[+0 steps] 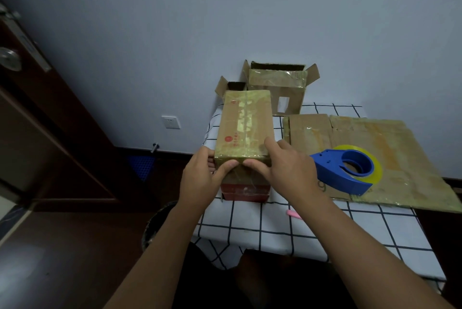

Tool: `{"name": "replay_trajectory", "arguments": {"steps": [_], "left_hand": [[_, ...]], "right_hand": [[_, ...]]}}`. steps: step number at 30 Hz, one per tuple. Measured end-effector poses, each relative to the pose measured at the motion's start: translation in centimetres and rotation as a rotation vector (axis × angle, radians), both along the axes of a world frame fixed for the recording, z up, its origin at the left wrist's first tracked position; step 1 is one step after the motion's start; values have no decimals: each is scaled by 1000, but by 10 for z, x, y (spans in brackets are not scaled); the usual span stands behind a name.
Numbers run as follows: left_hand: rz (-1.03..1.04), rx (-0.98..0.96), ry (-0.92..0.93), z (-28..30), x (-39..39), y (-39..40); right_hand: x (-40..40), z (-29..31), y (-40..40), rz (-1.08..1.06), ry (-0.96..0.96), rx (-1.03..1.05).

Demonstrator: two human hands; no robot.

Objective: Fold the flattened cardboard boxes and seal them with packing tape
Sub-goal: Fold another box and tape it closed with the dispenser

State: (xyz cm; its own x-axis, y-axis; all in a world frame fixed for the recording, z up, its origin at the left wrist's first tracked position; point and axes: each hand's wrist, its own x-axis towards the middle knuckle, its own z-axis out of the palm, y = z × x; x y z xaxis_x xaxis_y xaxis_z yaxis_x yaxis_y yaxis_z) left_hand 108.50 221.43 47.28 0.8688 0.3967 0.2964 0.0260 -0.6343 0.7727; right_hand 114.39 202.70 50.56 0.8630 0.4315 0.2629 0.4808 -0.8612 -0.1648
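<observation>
Both hands grip the taped box's (245, 126) near edge: left hand (202, 176) and right hand (287, 168) curl round it, hiding the near face; its base is partly obscured.

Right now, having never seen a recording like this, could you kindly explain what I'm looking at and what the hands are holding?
There is no machine: a head-worn camera looks down at a person's own hands. The left hand and right hand grip the near end of a taped cardboard box, thumbs on its front edge. It stands on a table with a checked cloth. Beside it lies a flattened cardboard box with a blue tape dispenser on top. Two open boxes stand behind.
</observation>
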Motion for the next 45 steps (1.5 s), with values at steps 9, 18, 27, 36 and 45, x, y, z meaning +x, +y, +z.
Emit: {"name": "replay_trajectory", "arguments": {"steps": [9, 18, 27, 36, 45], "left_hand": [[-73, 30, -45, -2, 0, 11], [-128, 82, -59, 3, -4, 16], [-89, 33, -63, 3, -5, 12], [101, -25, 39, 2, 5, -16], [88, -18, 114, 7, 4, -19]], "right_hand": [[15, 2, -22, 258, 36, 122], [24, 5, -34, 383, 144, 132], [22, 6, -39, 394, 157, 158], [17, 4, -21, 281, 44, 117], [13, 0, -20, 238, 93, 140]]}}
